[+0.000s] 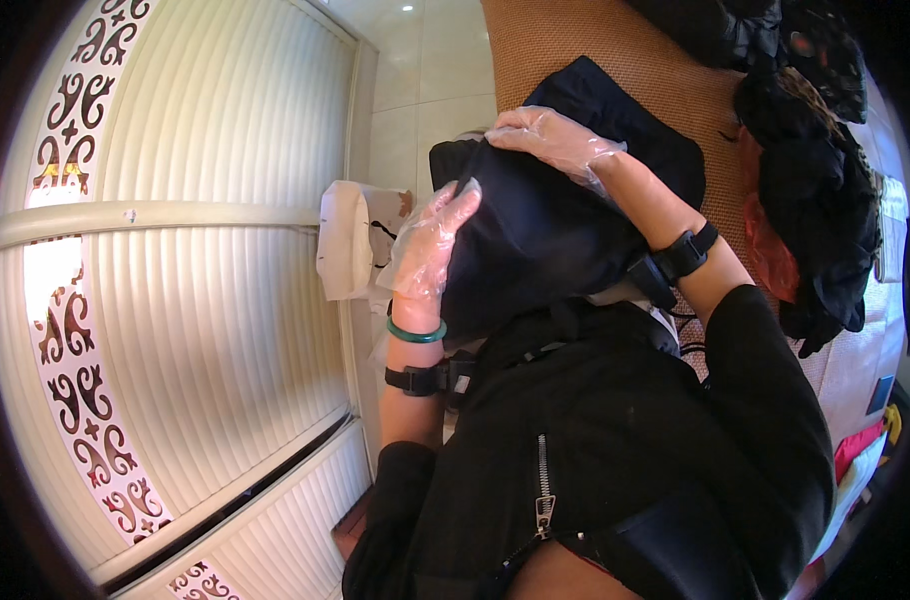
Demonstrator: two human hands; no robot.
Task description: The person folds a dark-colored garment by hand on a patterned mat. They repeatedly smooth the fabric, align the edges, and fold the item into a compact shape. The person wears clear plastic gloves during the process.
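Dark navy or black cloth, likely a garment, is spread between my hands over my lap. My left hand, in a clear plastic glove, pinches its left edge between thumb and fingers. Wearing a like glove, my right hand grips the far edge with its fingertips. Another part of dark fabric lies beyond and under my right hand on the brown woven mat; whether it is the same piece I cannot tell. The underside of the cloth is hidden.
A white paper bag stands at the left, against a cream ribbed sliding door. Dark clothes and a red plastic bag lie on the woven mat at the right. Pale floor tiles show beyond.
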